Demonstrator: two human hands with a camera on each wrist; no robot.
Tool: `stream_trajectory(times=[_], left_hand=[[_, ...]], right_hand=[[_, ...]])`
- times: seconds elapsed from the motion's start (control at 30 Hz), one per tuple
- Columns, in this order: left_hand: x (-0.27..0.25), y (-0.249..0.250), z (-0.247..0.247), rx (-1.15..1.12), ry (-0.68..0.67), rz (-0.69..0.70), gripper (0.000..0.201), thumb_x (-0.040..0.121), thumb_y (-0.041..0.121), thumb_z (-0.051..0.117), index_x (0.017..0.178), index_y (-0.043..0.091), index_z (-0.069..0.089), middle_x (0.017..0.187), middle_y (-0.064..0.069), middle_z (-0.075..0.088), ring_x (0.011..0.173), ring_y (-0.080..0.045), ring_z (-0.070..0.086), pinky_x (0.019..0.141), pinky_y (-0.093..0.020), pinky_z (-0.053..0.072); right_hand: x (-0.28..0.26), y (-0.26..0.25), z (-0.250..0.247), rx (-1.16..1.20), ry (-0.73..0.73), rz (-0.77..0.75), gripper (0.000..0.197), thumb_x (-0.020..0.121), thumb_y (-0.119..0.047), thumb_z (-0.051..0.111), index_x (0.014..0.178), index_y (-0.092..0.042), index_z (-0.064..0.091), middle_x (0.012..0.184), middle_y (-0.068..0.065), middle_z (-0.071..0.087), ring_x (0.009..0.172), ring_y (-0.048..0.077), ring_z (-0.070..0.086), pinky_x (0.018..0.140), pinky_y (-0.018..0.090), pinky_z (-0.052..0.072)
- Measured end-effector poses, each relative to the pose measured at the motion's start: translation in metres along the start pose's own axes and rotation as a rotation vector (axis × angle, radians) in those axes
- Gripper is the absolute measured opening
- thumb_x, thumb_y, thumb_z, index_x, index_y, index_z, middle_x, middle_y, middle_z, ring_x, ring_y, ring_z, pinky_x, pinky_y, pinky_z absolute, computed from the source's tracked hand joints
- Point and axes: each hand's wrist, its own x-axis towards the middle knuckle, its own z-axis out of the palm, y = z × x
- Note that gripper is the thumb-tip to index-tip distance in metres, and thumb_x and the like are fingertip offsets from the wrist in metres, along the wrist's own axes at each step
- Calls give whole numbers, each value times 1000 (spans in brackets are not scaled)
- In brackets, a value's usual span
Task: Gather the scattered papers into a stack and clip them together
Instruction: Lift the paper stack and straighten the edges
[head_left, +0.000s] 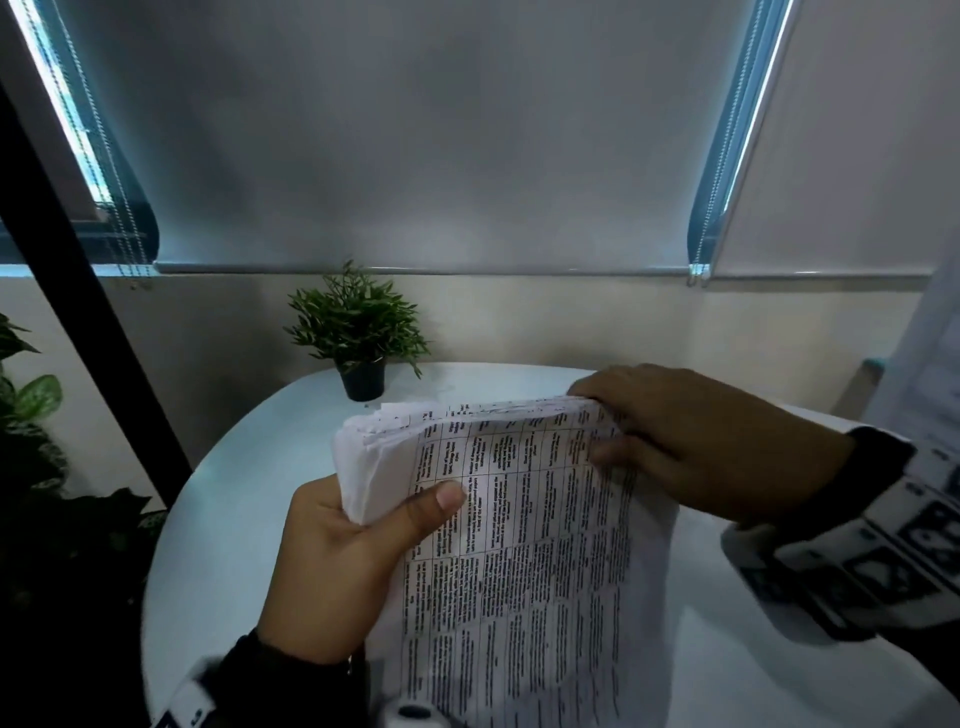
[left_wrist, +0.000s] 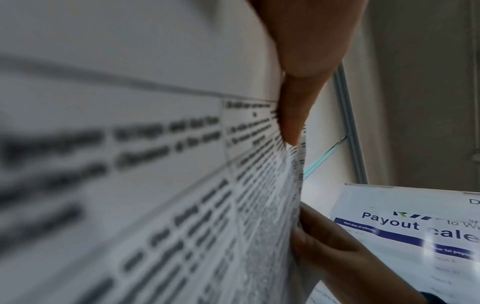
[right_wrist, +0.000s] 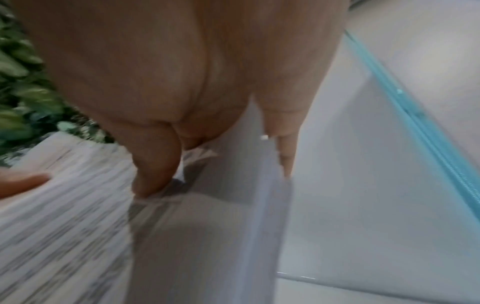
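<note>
A thick stack of printed papers (head_left: 524, 545) is held up above the round white table (head_left: 218, 519), its top sheet covered in a text table. My left hand (head_left: 353, 540) grips the stack's left edge, thumb pressed on the top sheet. My right hand (head_left: 691, 441) pinches the far right corner, fingers curled over the top edge. The upper left sheets are uneven and fanned. The left wrist view shows the same papers (left_wrist: 182, 185) close up, with my left thumb (left_wrist: 298, 92) on them. In the blurred right wrist view my right-hand fingers (right_wrist: 155, 164) press the paper edge (right_wrist: 64, 226). No clip is visible.
A small potted plant (head_left: 358, 338) stands at the table's far edge. Leafy plants (head_left: 31, 415) and a black post (head_left: 88, 291) are at the left. A printed poster (left_wrist: 415, 236) stands at the right. Grey window blinds (head_left: 415, 130) hang behind.
</note>
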Motion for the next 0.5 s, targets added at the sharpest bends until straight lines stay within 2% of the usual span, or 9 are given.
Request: stream_trajectory(times=[0.07, 0.13, 0.2, 0.27, 0.3, 0.33, 0.4, 0.43, 0.5], left_hand=[[2, 0, -3, -14, -3, 8, 28, 53, 17, 89, 80, 22, 80, 81, -7, 77, 74, -24, 74, 61, -23, 57], [1, 2, -6, -27, 3, 61, 26, 53, 18, 89, 77, 24, 80, 81, -6, 77, 75, -23, 74, 61, -23, 56], [1, 5, -6, -15, 7, 134, 25, 56, 23, 89, 78, 28, 80, 82, -1, 77, 75, -18, 74, 61, -21, 56], [1, 5, -4, -19, 15, 163, 21, 61, 21, 84, 78, 33, 79, 81, 4, 77, 73, -13, 74, 61, -19, 56], [2, 2, -4, -16, 22, 152, 25, 61, 17, 82, 78, 35, 79, 81, 5, 77, 74, -12, 74, 61, -19, 56], [3, -2, -5, -15, 9, 128, 27, 58, 20, 85, 79, 35, 79, 83, 4, 77, 76, -13, 74, 62, -19, 56], [6, -12, -9, -19, -16, 88, 43, 46, 47, 89, 84, 30, 79, 87, 0, 77, 80, -17, 74, 65, -22, 57], [6, -15, -10, -29, -16, 67, 53, 41, 57, 88, 85, 28, 79, 89, -2, 77, 82, -19, 74, 65, -23, 57], [8, -18, -11, -31, 10, 47, 59, 38, 64, 85, 84, 28, 79, 88, -2, 77, 81, -19, 74, 64, -23, 58]], right_hand=[[-9, 17, -7, 168, 6, 33, 38, 81, -51, 50, 109, -28, 57, 100, -13, 62, 92, 5, 56, 83, 32, 46], [-16, 25, -10, 422, 71, 64, 36, 74, -56, 60, 100, -31, 62, 96, -11, 67, 90, 6, 61, 78, 28, 49], [-21, 27, 0, 808, 192, 49, 36, 68, -50, 73, 91, -25, 63, 91, -8, 68, 84, 5, 64, 71, 21, 53], [-24, 24, 19, 1031, 357, 23, 31, 66, -43, 79, 84, -24, 62, 84, -5, 65, 78, 8, 62, 66, 19, 52], [-23, 22, 28, 1039, 422, 25, 32, 66, -46, 79, 83, -25, 61, 85, -3, 64, 77, 9, 61, 66, 20, 51], [-23, 19, 36, 1008, 461, 31, 35, 65, -52, 76, 83, -28, 60, 86, -3, 64, 78, 10, 60, 67, 21, 51], [-22, 15, 46, 908, 485, 58, 36, 66, -59, 71, 86, -32, 57, 87, -8, 63, 79, 8, 59, 68, 22, 49], [-21, 15, 49, 872, 491, 75, 32, 68, -56, 70, 86, -34, 56, 87, -10, 62, 79, 6, 58, 68, 21, 48], [-17, 15, 50, 844, 512, 97, 20, 72, -44, 68, 85, -36, 55, 86, -12, 62, 77, 4, 58, 67, 20, 47]])
